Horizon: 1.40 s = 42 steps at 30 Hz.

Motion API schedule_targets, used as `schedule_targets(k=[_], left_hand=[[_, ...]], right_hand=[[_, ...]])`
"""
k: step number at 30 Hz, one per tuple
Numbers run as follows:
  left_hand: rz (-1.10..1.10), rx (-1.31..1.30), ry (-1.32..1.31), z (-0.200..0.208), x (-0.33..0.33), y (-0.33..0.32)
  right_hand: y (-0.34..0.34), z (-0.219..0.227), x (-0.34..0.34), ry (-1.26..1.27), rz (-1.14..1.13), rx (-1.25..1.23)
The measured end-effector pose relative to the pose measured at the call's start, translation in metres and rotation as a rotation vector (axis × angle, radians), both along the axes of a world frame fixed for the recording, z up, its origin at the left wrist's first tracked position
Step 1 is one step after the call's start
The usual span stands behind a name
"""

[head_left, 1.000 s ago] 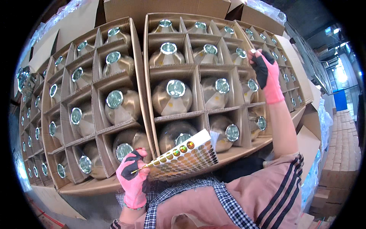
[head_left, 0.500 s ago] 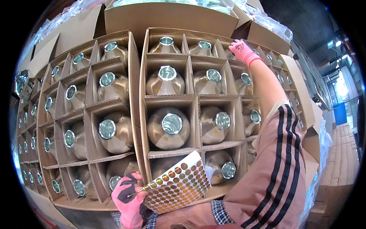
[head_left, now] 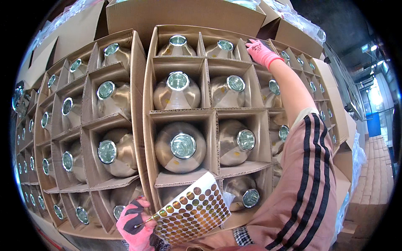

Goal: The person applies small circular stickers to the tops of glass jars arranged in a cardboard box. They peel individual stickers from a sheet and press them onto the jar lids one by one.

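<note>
My left hand (head_left: 136,226), in a pink glove with dark patches, is closed on a white sheet (head_left: 206,179) covered with rows of round gold stickers. The sheet slants over the near compartments of a cardboard box. My right hand (head_left: 260,53), in a pink glove, reaches to a far compartment of that box, fingers stretched out by the divider; the fingertips are partly hidden. Round, mirror-like glass bottles with wide open necks stand one to a compartment, such as this glass bottle (head_left: 168,147) in the middle. Small gold dots show on several.
Another divided box (head_left: 140,92) of the same bottles adjoins on the left, with more compartments beyond both sides. Raised cardboard flaps (head_left: 184,19) and clear plastic bags (head_left: 301,25) line the far side. A plank-like floor (head_left: 377,167) lies at the right.
The boxes have shifted a little left in view and look slightly larger. My right hand has moved slightly left in view, at the far compartments. My left hand still holds the sticker sheet.
</note>
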<state>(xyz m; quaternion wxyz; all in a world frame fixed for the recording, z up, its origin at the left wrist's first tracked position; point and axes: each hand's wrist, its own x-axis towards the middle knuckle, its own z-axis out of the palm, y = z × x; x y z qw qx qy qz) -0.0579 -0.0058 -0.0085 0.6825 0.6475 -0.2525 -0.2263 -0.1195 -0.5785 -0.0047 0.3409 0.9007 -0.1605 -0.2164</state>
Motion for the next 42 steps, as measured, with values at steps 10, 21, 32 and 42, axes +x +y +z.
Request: schedule_targets(k=[10,21,32,42], left_hand=[[0.121,-0.05,0.107,0.006,-0.008,-0.007],[0.045,-0.077,0.039,0.006,-0.004,-0.004],[-0.167,-0.195,0.141,0.008,0.003,0.035],[-0.159,-0.177,0.396,0.009,0.011,0.041]], right_hand=[[0.004,0.002,-0.012,-0.497,-0.482,0.264],[0.014,0.005,-0.008,-0.334,-0.658,0.322],[0.249,0.149,0.016,-1.284,0.132,0.423],[0.534,0.187,0.033,-0.391,0.793,0.914]])
